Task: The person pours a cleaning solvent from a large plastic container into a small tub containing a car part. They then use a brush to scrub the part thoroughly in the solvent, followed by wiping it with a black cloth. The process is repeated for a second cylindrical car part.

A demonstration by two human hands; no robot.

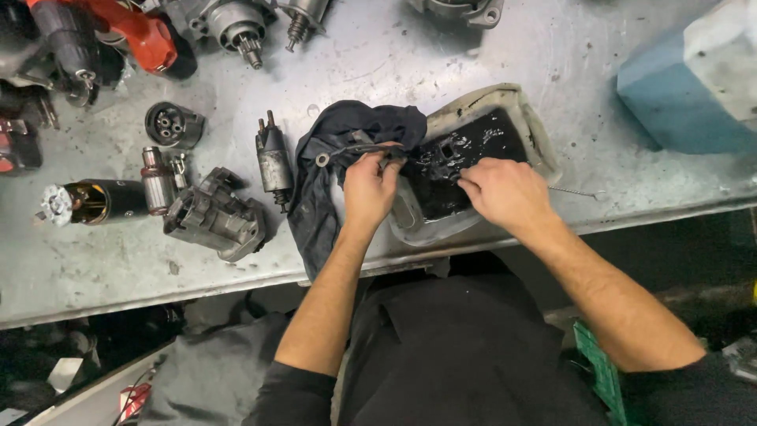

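My left hand is pinched shut on a slim dark metal lever, which lies across a dark rag just left of a shallow white tray. My right hand is inside that tray with fingertips pressed together on something small; can't tell what. Tray sits near the front edge of the bench and holds black oily liquid with small parts half sunk in it. Bench is scratched, stained grey sheet metal; below its front edge, dark floor and clutter. The rag drapes over the edge toward me. Just left of the rag: a small grey solenoid lying on its side, then a cast starter housing, an armature, and a brass-and-black motor body. Further back, a round black end cap, a geared starter nose, and a red power tool at the back left. A blue and white block sits at the far right, well apart. A thin wire pin lies just right of the tray.
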